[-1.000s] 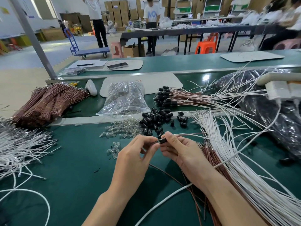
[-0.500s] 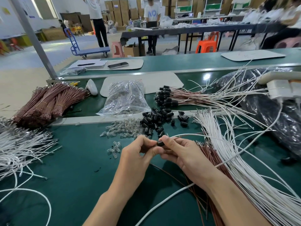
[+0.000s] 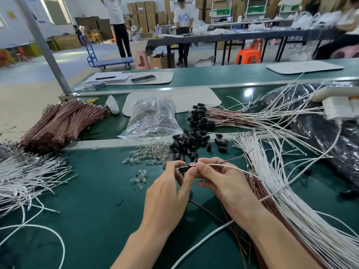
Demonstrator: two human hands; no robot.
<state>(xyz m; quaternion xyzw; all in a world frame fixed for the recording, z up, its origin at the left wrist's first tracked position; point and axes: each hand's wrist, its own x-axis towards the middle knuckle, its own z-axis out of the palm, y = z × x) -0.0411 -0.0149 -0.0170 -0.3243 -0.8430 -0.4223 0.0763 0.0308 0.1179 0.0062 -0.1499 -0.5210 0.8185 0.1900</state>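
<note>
My left hand (image 3: 167, 193) pinches a small black cap (image 3: 183, 168) between thumb and fingers above the green table (image 3: 93, 210). My right hand (image 3: 219, 181) pinches the cap's other end, where a white wire (image 3: 229, 167) and a brown wire (image 3: 236, 158) come out and trail to the right. Just beyond my hands lie a pile of loose black caps (image 3: 191, 141) and a scatter of clear bulbs (image 3: 153, 155).
White wires (image 3: 287, 195) over brown ones fan across the right. More white wires (image 3: 21, 177) lie left, bundled brown wires (image 3: 62, 122) back left. A clear bag (image 3: 153, 119), finished capped wires (image 3: 213, 117) and a black bag (image 3: 330, 133) sit behind. People stand far off.
The black cap now sits between both hands with the white and brown wires sticking out to the right; the hands have shifted slightly and the view has come closer.
</note>
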